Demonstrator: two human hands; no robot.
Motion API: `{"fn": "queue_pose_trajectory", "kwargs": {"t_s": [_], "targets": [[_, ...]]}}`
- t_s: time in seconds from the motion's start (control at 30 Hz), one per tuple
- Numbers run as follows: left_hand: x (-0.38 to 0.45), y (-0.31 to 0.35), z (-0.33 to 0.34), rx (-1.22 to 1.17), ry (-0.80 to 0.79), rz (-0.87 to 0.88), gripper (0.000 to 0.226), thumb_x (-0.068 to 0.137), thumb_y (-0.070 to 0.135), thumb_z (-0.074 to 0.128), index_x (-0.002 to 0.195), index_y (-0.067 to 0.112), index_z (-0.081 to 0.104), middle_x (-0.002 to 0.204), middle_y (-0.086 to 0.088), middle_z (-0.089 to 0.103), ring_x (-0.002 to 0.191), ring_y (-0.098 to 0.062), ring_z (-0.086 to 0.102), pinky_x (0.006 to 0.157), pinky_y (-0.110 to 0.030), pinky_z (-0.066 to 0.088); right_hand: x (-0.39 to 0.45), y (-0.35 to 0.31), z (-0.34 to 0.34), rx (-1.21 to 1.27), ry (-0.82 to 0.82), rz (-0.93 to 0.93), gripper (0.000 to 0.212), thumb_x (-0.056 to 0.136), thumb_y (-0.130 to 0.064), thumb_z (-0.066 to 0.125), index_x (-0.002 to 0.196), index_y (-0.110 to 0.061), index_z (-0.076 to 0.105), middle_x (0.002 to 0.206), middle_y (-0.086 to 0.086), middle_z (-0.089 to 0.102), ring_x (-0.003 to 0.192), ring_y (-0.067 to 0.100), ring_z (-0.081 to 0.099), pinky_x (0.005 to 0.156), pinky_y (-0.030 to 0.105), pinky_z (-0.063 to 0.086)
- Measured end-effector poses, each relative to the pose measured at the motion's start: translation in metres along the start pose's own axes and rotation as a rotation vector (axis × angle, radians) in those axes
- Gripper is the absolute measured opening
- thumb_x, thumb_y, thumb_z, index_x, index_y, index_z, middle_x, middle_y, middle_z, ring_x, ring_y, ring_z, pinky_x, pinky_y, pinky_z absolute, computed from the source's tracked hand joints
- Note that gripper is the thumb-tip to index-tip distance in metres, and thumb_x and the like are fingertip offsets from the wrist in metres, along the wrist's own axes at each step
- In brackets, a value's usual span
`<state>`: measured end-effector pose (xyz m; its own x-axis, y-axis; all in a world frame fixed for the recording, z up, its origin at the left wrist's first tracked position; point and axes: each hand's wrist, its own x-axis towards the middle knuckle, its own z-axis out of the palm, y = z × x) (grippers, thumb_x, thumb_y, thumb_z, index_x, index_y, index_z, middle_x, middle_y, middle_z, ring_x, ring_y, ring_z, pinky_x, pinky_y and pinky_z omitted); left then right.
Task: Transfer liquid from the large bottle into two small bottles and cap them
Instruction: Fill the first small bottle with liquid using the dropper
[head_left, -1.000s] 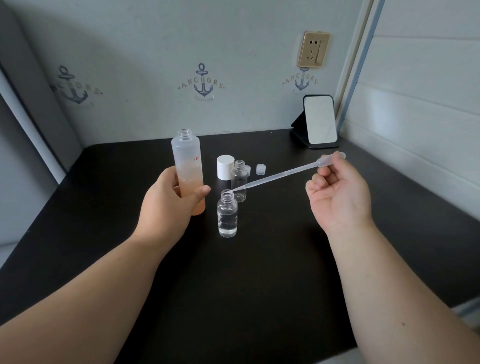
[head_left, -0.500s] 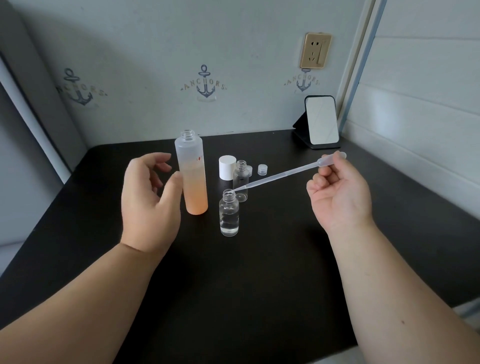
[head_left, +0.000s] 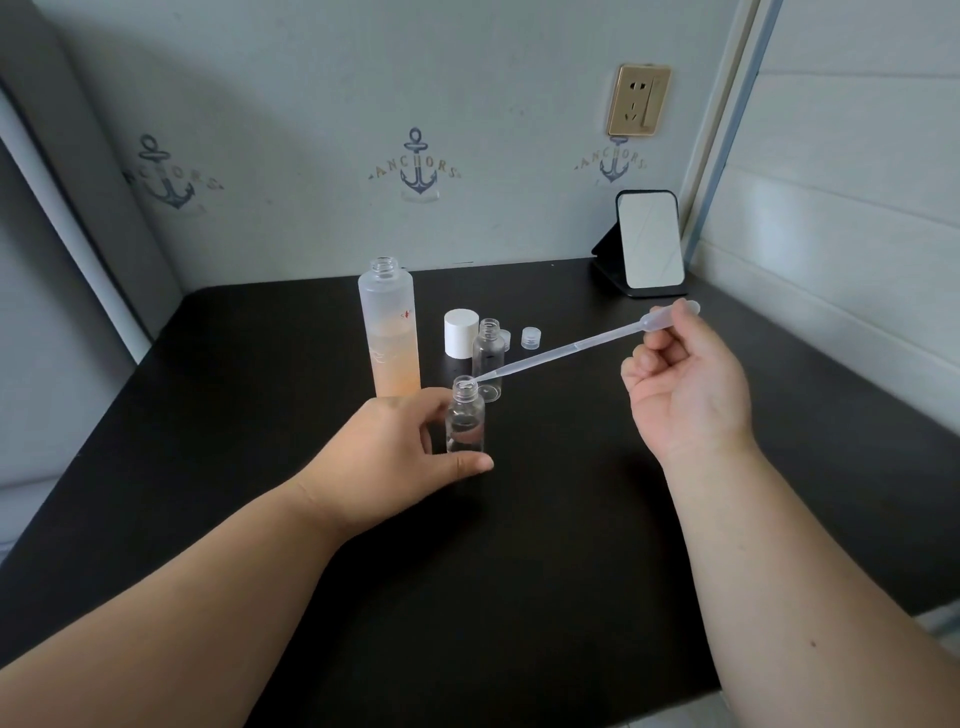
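Observation:
The large frosted bottle (head_left: 390, 332) stands uncapped on the black table (head_left: 545, 545), holding orange liquid. In front of it stands a small clear bottle (head_left: 465, 423) with some clear liquid; my left hand (head_left: 395, 454) grips its lower part between thumb and fingers. My right hand (head_left: 685, 384) pinches the bulb of a plastic pipette (head_left: 566, 348), whose tip rests in that bottle's open mouth. A second small bottle (head_left: 488, 358) stands uncapped just behind. The big white cap (head_left: 461, 332) and a small clear cap (head_left: 530, 337) lie behind the bottles; another small cap is partly hidden.
A small standing mirror (head_left: 649, 241) sits at the table's back right corner. Walls close the table in at the back and right, with a wall socket (head_left: 638, 100) above the mirror. The table's front edge runs at lower right.
My left hand let go of the large bottle, opened, then moved right and took hold of the near small bottle. The right hand and pipette stayed at the bottle's mouth.

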<state>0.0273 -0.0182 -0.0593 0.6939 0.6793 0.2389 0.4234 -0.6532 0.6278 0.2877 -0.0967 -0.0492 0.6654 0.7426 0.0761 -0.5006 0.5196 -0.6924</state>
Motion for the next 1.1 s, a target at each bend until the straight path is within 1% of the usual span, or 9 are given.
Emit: {"fn": "queue_pose_trajectory", "kwargs": {"t_s": [0.13, 0.23, 0.5, 0.6, 0.7, 0.83, 0.93, 1.03, 1.1], "targets": [[0.0016, -0.0019, 0.0013, 0.002, 0.008, -0.018, 0.023, 0.081, 0.045, 0.079, 0.098, 0.040, 0.064, 0.084, 0.029, 0.064, 0.077, -0.002, 0.061, 0.063, -0.013, 0.045, -0.0006, -0.0003, 0.0006, 0.006, 0.006, -0.003, 0.032, 0.098, -0.018, 0.065, 0.067, -0.013, 0.073, 0.076, -0.003, 0.066, 0.062, 0.008, 0.048, 0.054, 0.020, 0.039], [0.0006, -0.0024, 0.0003, -0.006, 0.014, -0.008, 0.019, 0.083, 0.042, 0.078, 0.095, 0.040, 0.063, 0.087, 0.030, 0.063, 0.079, -0.001, 0.061, 0.066, -0.011, 0.045, -0.0013, -0.0011, 0.0010, 0.011, 0.009, -0.005, 0.031, 0.098, -0.019, 0.066, 0.068, -0.013, 0.073, 0.077, -0.003, 0.066, 0.062, 0.007, 0.049, 0.055, 0.019, 0.039], [-0.0003, -0.0049, -0.0012, -0.015, 0.028, 0.026, 0.020, 0.083, 0.042, 0.077, 0.096, 0.043, 0.062, 0.089, 0.035, 0.061, 0.082, 0.005, 0.060, 0.067, -0.005, 0.042, -0.0025, -0.0026, 0.0020, 0.010, 0.016, -0.003, 0.031, 0.098, -0.018, 0.065, 0.069, -0.016, 0.075, 0.077, -0.004, 0.066, 0.064, 0.008, 0.046, 0.058, 0.019, 0.038], [-0.0001, -0.0061, -0.0010, -0.017, 0.040, 0.041, 0.020, 0.083, 0.041, 0.077, 0.097, 0.042, 0.064, 0.089, 0.033, 0.062, 0.083, 0.003, 0.061, 0.069, -0.006, 0.042, -0.0021, -0.0029, 0.0015, 0.011, 0.006, -0.007, 0.028, 0.097, -0.016, 0.066, 0.071, -0.013, 0.074, 0.077, -0.004, 0.066, 0.064, 0.007, 0.047, 0.057, 0.018, 0.038], [-0.0004, -0.0066, -0.0010, -0.011, 0.039, 0.045, 0.017, 0.083, 0.042, 0.077, 0.092, 0.043, 0.062, 0.087, 0.031, 0.063, 0.081, 0.001, 0.061, 0.068, -0.007, 0.043, -0.0013, -0.0023, 0.0000, 0.005, 0.001, -0.017, 0.027, 0.095, -0.015, 0.067, 0.070, -0.013, 0.075, 0.077, -0.003, 0.066, 0.062, 0.006, 0.049, 0.055, 0.018, 0.040], [-0.0004, -0.0063, -0.0013, -0.011, 0.032, 0.049, 0.018, 0.083, 0.041, 0.076, 0.093, 0.045, 0.062, 0.087, 0.032, 0.063, 0.081, 0.002, 0.061, 0.069, -0.007, 0.043, -0.0007, -0.0018, -0.0007, -0.009, -0.019, -0.030, 0.030, 0.096, -0.015, 0.065, 0.069, -0.014, 0.076, 0.076, -0.004, 0.065, 0.060, 0.006, 0.049, 0.055, 0.018, 0.040], [0.0002, -0.0063, -0.0017, -0.007, 0.027, 0.047, 0.018, 0.084, 0.040, 0.077, 0.089, 0.046, 0.061, 0.084, 0.031, 0.063, 0.077, 0.001, 0.060, 0.067, -0.008, 0.043, -0.0004, -0.0020, -0.0005, -0.009, -0.020, -0.036, 0.031, 0.096, -0.014, 0.065, 0.068, -0.014, 0.077, 0.075, -0.004, 0.064, 0.060, 0.005, 0.049, 0.054, 0.018, 0.039], [0.0005, -0.0059, -0.0019, 0.000, 0.023, 0.048, 0.017, 0.084, 0.040, 0.076, 0.093, 0.044, 0.062, 0.084, 0.034, 0.061, 0.079, 0.005, 0.059, 0.066, -0.005, 0.041, 0.0001, -0.0017, -0.0012, -0.007, -0.014, -0.035, 0.030, 0.096, -0.014, 0.066, 0.069, -0.014, 0.077, 0.074, -0.003, 0.064, 0.059, 0.005, 0.050, 0.053, 0.018, 0.039], [0.0005, -0.0061, -0.0021, -0.001, 0.023, 0.048, 0.017, 0.084, 0.040, 0.076, 0.094, 0.044, 0.062, 0.085, 0.033, 0.061, 0.079, 0.005, 0.059, 0.066, -0.005, 0.041, 0.0007, -0.0012, -0.0019, -0.010, -0.011, -0.032, 0.028, 0.096, -0.014, 0.066, 0.070, -0.012, 0.077, 0.074, -0.002, 0.063, 0.059, 0.006, 0.049, 0.053, 0.018, 0.039]]}}
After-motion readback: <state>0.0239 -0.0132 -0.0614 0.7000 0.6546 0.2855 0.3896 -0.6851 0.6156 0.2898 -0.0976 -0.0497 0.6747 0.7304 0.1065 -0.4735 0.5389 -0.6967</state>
